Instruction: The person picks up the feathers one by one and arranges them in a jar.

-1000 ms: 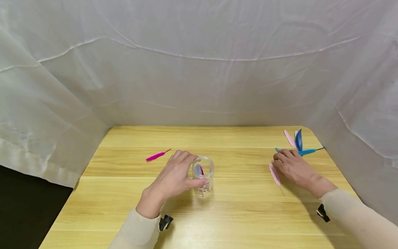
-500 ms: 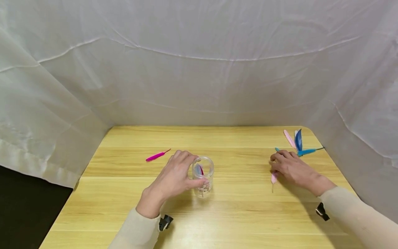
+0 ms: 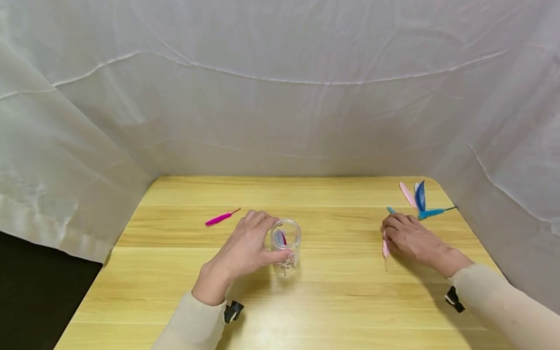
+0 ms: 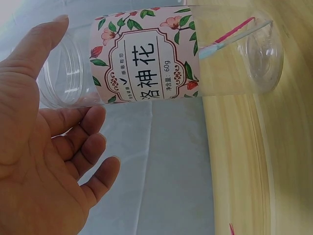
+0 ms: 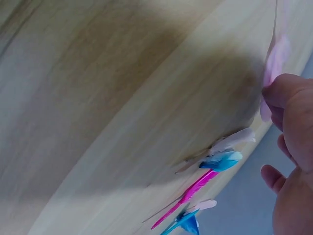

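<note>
My left hand [image 3: 265,241] grips a clear jar [image 3: 290,244] standing upright near the middle of the wooden table [image 3: 332,301]. In the left wrist view the jar [image 4: 161,54] bears a floral label and holds pink and blue feather quills, with my thumb [image 4: 34,54] against its side. At the right my right hand [image 3: 392,236] pinches a pale pink feather [image 3: 385,251] just above the tabletop, quill pointing toward me. The right wrist view has that feather [image 5: 275,61] blurred at my fingertips [image 5: 288,93].
A magenta feather [image 3: 220,218] lies alone left of the jar. A small heap of pink and blue feathers [image 3: 417,198] sits at the back right corner, the same heap [image 5: 215,161] lying beyond my fingers in the right wrist view. White cloth [image 3: 280,97] walls in the table on three sides.
My right hand has closed its fingers on the pale pink feather and drawn it slightly left, so the feather now shows edge-on. The left hand and jar have stayed put.
</note>
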